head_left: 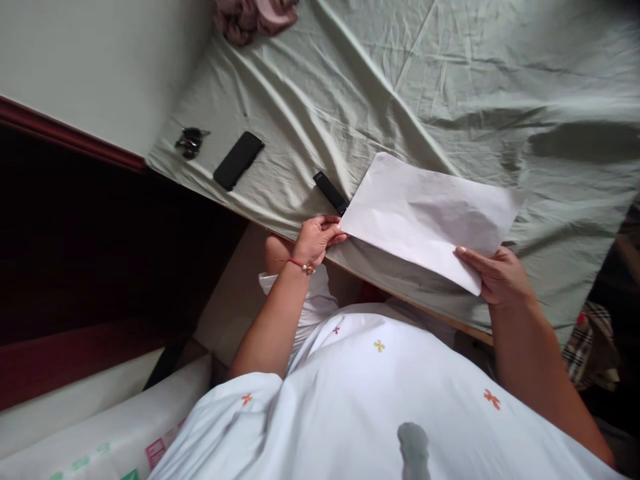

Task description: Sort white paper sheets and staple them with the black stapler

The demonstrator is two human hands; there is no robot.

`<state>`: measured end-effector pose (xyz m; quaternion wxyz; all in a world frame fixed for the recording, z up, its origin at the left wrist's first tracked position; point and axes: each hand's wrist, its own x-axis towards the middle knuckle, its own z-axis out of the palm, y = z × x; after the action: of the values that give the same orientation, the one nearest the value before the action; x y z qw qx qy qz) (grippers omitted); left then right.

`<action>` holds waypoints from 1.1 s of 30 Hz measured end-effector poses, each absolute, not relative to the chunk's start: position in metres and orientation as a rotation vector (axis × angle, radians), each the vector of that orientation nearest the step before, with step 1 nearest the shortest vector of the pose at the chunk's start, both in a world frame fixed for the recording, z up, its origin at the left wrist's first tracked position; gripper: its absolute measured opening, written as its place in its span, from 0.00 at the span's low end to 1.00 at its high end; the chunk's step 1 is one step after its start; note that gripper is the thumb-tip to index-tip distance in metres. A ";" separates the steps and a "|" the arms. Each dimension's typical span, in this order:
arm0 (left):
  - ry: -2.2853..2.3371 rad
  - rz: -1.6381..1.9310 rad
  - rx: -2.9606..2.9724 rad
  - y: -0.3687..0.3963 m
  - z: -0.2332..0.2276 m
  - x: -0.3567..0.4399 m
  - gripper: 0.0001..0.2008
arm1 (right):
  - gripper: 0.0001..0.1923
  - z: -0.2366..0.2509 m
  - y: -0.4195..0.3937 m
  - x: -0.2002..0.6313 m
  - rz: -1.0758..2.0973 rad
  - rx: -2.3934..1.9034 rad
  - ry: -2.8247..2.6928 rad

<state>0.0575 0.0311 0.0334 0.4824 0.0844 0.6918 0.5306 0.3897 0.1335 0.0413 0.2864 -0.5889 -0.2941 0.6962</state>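
Observation:
A creased white sheet of paper is held just above the near edge of a bed covered in a pale green sheet. My left hand, with a red thread bracelet on the wrist, pinches the paper's left corner. My right hand grips its lower right corner. A small black rectangular device lies on the bed, partly under the paper's left edge, just beyond my left hand.
A black phone and a bunch of keys lie near the bed's left corner. Pink cloth sits at the far edge. A white wall and dark wooden furniture stand on the left, checked fabric on the right.

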 end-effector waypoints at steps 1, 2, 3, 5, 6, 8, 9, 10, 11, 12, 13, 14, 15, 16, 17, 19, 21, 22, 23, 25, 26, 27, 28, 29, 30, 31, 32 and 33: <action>1.688 1.291 0.198 0.032 0.035 0.058 0.13 | 0.25 0.042 0.133 0.390 1.860 -1.571 -0.789; 1.690 1.290 0.191 0.032 0.036 0.059 0.12 | 0.25 0.042 0.133 0.389 1.859 -1.570 -0.789; 1.690 1.292 0.187 0.032 0.037 0.059 0.12 | 0.25 0.043 0.133 0.389 1.857 -1.569 -0.789; 1.686 1.298 0.189 0.032 0.038 0.060 0.11 | 0.25 0.043 0.132 0.389 1.852 -1.568 -0.785; 1.686 1.300 0.198 0.032 0.039 0.060 0.11 | 0.25 0.043 0.132 0.389 1.845 -1.568 -0.785; 1.692 1.298 0.227 0.031 0.039 0.060 0.13 | 0.26 0.043 0.132 0.389 1.839 -1.573 -0.786; 1.695 1.293 0.238 0.031 0.038 0.060 0.13 | 0.26 0.043 0.132 0.389 1.840 -1.575 -0.788; 1.696 1.289 0.243 0.031 0.038 0.060 0.14 | 0.27 0.043 0.132 0.390 1.844 -1.576 -0.791; 1.695 1.286 0.241 0.031 0.038 0.059 0.13 | 0.27 0.042 0.132 0.391 1.850 -1.577 -0.794; 1.693 1.285 0.232 0.031 0.039 0.059 0.13 | 0.27 0.042 0.131 0.391 1.856 -1.579 -0.794; 1.692 1.284 0.220 0.032 0.039 0.059 0.12 | 0.27 0.042 0.131 0.391 1.858 -1.579 -0.790; 1.693 1.283 0.206 0.032 0.040 0.059 0.11 | 0.26 0.043 0.131 0.391 1.858 -1.578 -0.783; 1.697 1.281 0.194 0.033 0.041 0.059 0.11 | 0.26 0.043 0.131 0.390 1.853 -1.578 -0.770; 1.701 1.276 0.183 0.034 0.042 0.060 0.10 | 0.26 0.044 0.131 0.389 1.845 -1.576 -0.756; 1.704 1.270 0.175 0.034 0.043 0.060 0.10 | 0.26 0.044 0.130 0.387 1.839 -1.571 -0.740; 1.707 1.263 0.177 0.036 0.044 0.061 0.10 | 0.26 0.045 0.130 0.383 1.825 -1.560 -0.718; 1.719 1.268 0.206 0.036 0.043 0.062 0.11 | 0.27 0.046 0.130 0.377 1.805 -1.549 -0.719; 1.737 1.271 0.233 0.036 0.041 0.062 0.11 | 0.27 0.046 0.130 0.375 1.793 -1.546 -0.726; 1.770 1.269 0.269 0.035 0.039 0.062 0.10 | 0.27 0.046 0.130 0.374 1.781 -1.545 -0.736; 1.910 1.254 0.368 0.033 0.036 0.061 0.09 | 0.26 0.045 0.130 0.372 1.763 -1.545 -0.752; 2.016 1.252 0.445 0.031 0.034 0.060 0.09 | 0.27 0.045 0.129 0.371 1.757 -1.545 -0.755; 2.135 1.257 0.551 0.029 0.034 0.059 0.11 | 0.27 0.044 0.128 0.371 1.751 -1.545 -0.753; 2.250 1.264 0.690 0.027 0.033 0.058 0.14 | 0.27 0.043 0.127 0.371 1.744 -1.546 -0.745; 2.340 1.265 0.859 0.026 0.033 0.058 0.17 | 0.26 0.042 0.126 0.371 1.742 -1.548 -0.737; 2.392 1.249 1.048 0.025 0.034 0.057 0.21 | 0.26 0.041 0.126 0.371 1.741 -1.553 -0.732; 2.405 1.208 1.235 0.024 0.034 0.057 0.25 | 0.26 0.041 0.125 0.371 1.740 -1.559 -0.730; 2.390 1.142 1.393 0.024 0.034 0.056 0.28 | 0.26 0.040 0.124 0.371 1.737 -1.567 -0.731; 2.365 1.065 1.509 0.024 0.033 0.056 0.31 | 0.26 0.040 0.124 0.371 1.730 -1.576 -0.733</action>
<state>0.0564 0.0238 0.0329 0.0705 0.5018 0.7861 0.3539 0.3714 0.1239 0.0400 0.3379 -0.6048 -0.2815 0.6639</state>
